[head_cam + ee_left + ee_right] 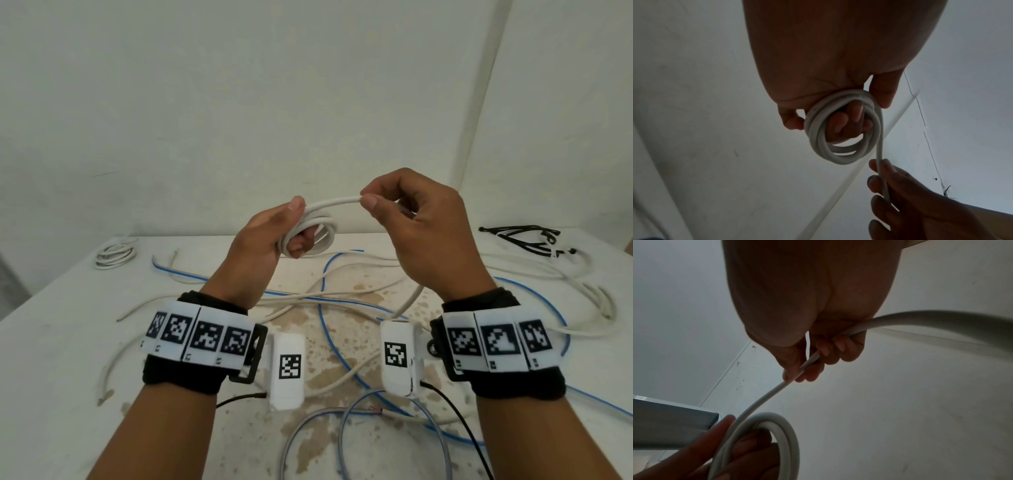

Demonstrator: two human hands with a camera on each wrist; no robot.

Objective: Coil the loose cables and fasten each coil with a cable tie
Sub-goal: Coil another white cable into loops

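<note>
My left hand (294, 226) is raised above the table and grips a small coil of white cable (318, 236), with the loops wound round its curled fingers and the thumb pressing on top. The same coil (840, 129) shows as a few stacked loops in the left wrist view. From the coil a strand of the white cable (334, 202) arcs right to my right hand (371, 202), which pinches it between thumb and forefinger. The cable (812, 361) runs on through the right hand's curled fingers (830, 352) and down toward the table. Black cable ties (527, 238) lie at the far right.
Loose white and blue cables (322, 308) sprawl over the stained white table (51, 342). A coiled white cable (114, 255) lies at the far left. A grey cable loop (308, 431) sits near the front edge. A white wall stands just behind the table.
</note>
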